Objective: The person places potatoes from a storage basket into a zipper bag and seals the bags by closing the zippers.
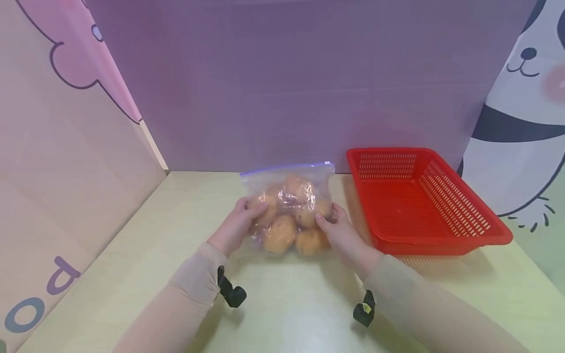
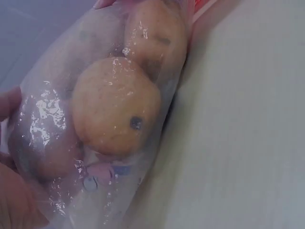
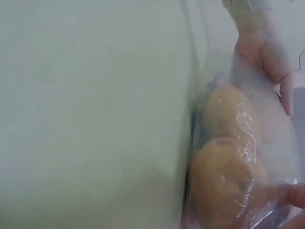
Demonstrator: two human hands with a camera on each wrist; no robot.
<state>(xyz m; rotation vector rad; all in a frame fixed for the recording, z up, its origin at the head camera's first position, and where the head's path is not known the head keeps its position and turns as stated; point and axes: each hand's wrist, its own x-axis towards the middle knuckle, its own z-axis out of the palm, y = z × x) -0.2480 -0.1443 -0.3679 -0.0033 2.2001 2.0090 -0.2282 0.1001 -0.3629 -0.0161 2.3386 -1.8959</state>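
A clear slider zip bag [image 1: 271, 180] with a purple strip along its top sits tilted in the middle of the table. Its white slider [image 1: 327, 163] is at the right end of the strip. Several round, tan, potato-like pieces [image 1: 280, 234] fill the bag; one piece [image 2: 116, 107] has a dark spot in the left wrist view. My left hand [image 1: 237, 223] grips the bag's left side, thumb across the front. On the opposite side my right hand [image 1: 346, 239] holds it the same way, its thumb pressing the plastic. The fingers behind the bag are mostly hidden.
A red plastic basket [image 1: 393, 208] with slotted walls stands to the right of the bag, close to my right hand. The pale table [image 1: 282, 304] meets a purple back panel [image 1: 282, 88]. Printed side panels flank it left and right.
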